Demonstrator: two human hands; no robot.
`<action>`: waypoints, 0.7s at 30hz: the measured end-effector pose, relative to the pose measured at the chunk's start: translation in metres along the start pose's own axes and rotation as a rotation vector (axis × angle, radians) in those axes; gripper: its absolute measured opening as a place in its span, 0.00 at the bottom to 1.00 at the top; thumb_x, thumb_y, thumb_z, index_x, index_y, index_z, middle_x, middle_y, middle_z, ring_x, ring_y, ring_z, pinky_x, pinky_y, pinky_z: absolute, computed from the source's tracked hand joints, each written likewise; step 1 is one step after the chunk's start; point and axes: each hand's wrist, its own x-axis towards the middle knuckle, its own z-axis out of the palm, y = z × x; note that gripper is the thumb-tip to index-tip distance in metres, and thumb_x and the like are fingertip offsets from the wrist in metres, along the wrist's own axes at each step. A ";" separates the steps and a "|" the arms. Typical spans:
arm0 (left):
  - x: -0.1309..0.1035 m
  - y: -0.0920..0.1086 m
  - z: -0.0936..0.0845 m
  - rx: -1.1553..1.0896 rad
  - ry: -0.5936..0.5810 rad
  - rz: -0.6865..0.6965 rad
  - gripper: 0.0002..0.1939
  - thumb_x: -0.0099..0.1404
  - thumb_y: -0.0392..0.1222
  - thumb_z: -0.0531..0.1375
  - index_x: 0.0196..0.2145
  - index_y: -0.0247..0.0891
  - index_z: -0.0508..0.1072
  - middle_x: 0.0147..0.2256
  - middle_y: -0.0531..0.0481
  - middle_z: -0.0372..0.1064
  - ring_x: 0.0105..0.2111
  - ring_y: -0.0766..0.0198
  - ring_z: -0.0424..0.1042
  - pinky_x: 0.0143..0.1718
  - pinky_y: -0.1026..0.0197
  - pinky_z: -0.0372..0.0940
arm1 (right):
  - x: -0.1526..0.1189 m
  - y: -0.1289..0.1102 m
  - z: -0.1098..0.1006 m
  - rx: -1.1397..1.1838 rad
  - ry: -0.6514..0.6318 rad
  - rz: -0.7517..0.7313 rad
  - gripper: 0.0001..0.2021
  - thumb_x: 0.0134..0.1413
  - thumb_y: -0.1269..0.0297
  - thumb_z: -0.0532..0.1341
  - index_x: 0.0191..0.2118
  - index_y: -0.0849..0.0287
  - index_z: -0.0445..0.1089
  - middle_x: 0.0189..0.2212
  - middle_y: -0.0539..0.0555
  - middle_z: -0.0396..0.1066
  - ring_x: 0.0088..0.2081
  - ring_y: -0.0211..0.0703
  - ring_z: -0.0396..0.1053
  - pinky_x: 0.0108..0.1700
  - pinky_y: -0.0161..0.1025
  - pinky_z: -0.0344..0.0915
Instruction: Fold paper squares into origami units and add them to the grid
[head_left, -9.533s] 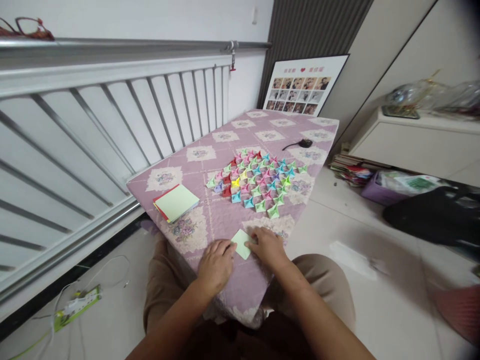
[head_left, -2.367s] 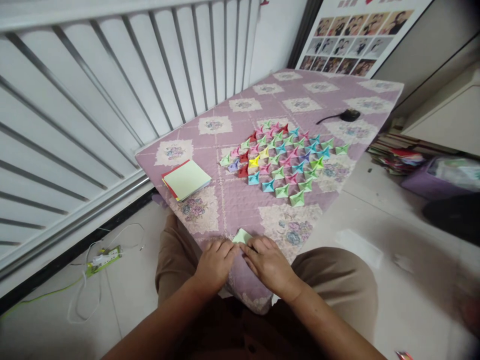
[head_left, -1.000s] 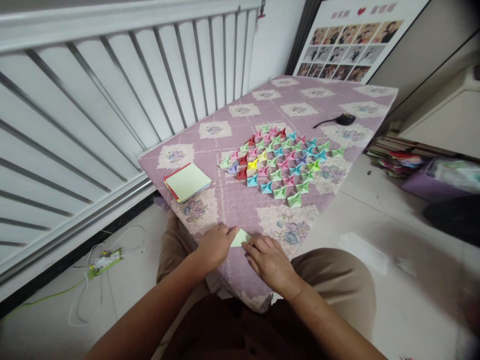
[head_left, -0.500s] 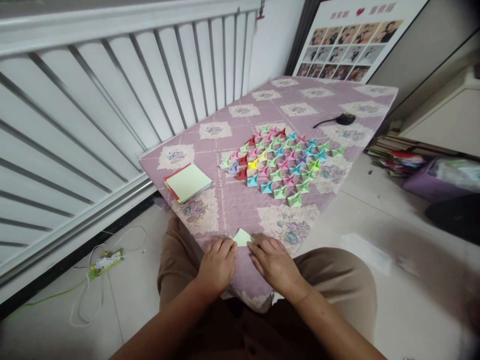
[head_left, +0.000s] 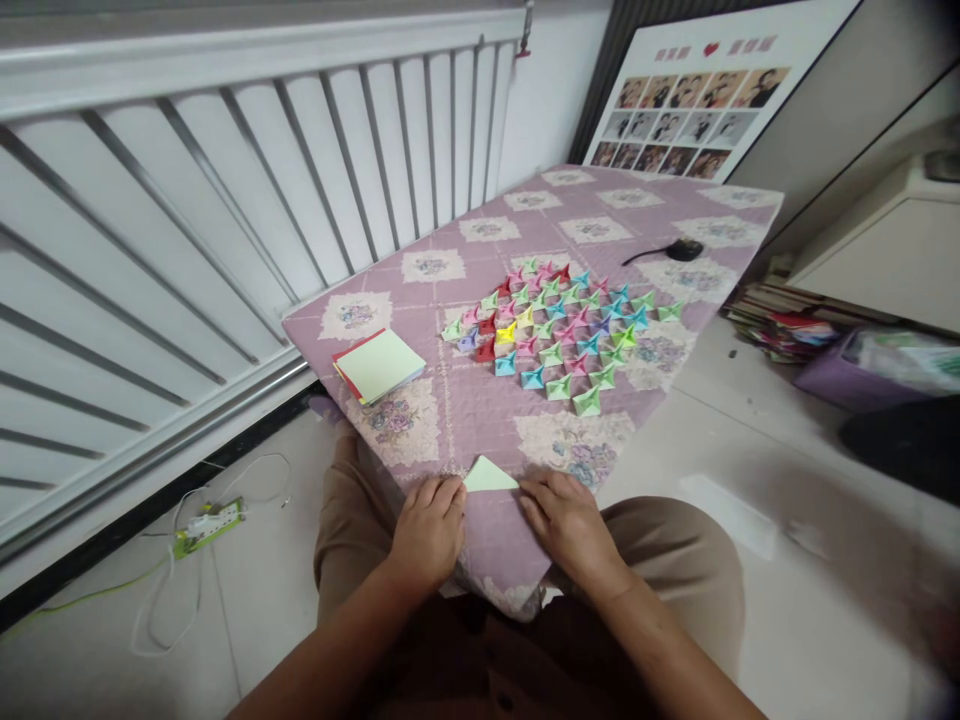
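A pale green sheet of paper (head_left: 489,475), folded into a triangle, lies near the front corner of the table, its point facing away from me. My left hand (head_left: 431,525) has its fingers closed together on the left corner of the paper. At the opposite corner, my right hand (head_left: 566,520) pinches the tip, fingers bent. Beyond both hands stand rows of small folded paper pieces (head_left: 551,354) in green, pink, blue, red and yellow. To the left rests a stack of square paper (head_left: 380,365) with a pale green sheet on top and red and yellow edges showing.
A purple flowered cloth (head_left: 480,400) covers the table. A black object with a short cable (head_left: 684,250) lies at the back right. The white radiator (head_left: 247,180) runs along the left side. On the floor are a power strip (head_left: 210,527) and a purple bin (head_left: 847,375).
My right hand has slid a little to the right along the folded edge, so more of the triangle shows. My left hand has shifted slightly left. The view has tilted slightly.
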 end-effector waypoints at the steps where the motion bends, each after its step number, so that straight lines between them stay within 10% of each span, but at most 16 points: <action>1: 0.000 0.000 -0.001 -0.001 -0.002 0.001 0.20 0.64 0.37 0.54 0.54 0.38 0.66 0.54 0.47 0.65 0.52 0.53 0.60 0.50 0.50 0.60 | 0.003 -0.002 0.001 0.025 0.022 0.008 0.10 0.60 0.64 0.56 0.43 0.59 0.72 0.38 0.58 0.70 0.42 0.48 0.65 0.46 0.45 0.63; 21: 0.021 -0.008 -0.019 -0.183 -0.050 -0.102 0.08 0.63 0.39 0.59 0.41 0.40 0.73 0.43 0.48 0.69 0.45 0.56 0.63 0.48 0.53 0.60 | 0.045 -0.015 0.019 0.204 -0.154 -0.131 0.09 0.49 0.72 0.63 0.39 0.57 0.73 0.36 0.54 0.71 0.40 0.45 0.67 0.44 0.41 0.64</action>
